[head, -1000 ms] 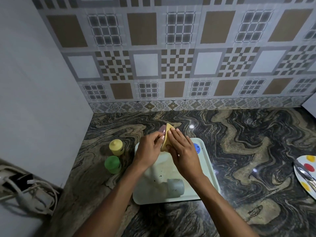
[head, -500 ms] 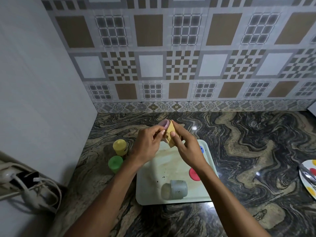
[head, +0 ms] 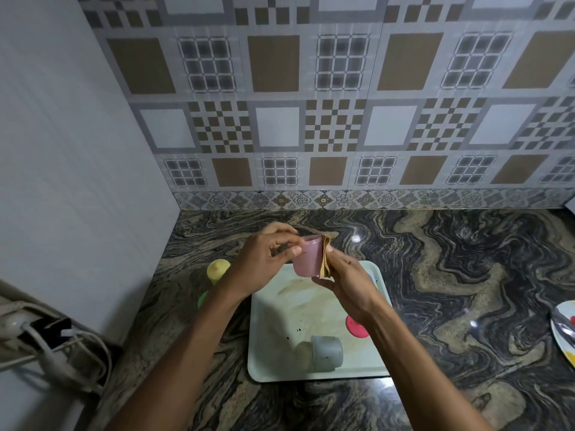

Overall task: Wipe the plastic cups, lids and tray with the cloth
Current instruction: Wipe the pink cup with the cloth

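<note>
The pink cup (head: 306, 259) is smooth plastic with a slight shine at the rim. The cloth (head: 325, 261) is a soft yellowish fabric. The tray (head: 268, 362) is pale plastic, dull with brown smears and dark specks. The grey cup (head: 327, 353) looks like frosted plastic, perhaps half clear. The counter (head: 466, 275) is polished stone, very glossy. The wall tiles (head: 273, 63) look matt.

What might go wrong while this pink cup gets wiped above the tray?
1. The left hand grips the pink cup only by fingertips near its rim; pressure from the cloth in the right hand might knock it loose onto the tray.
2. The grey cup lies on its side there, so a falling cup may set it rolling.
3. Dark specks on the tray could soil whatever is set back down.
</note>
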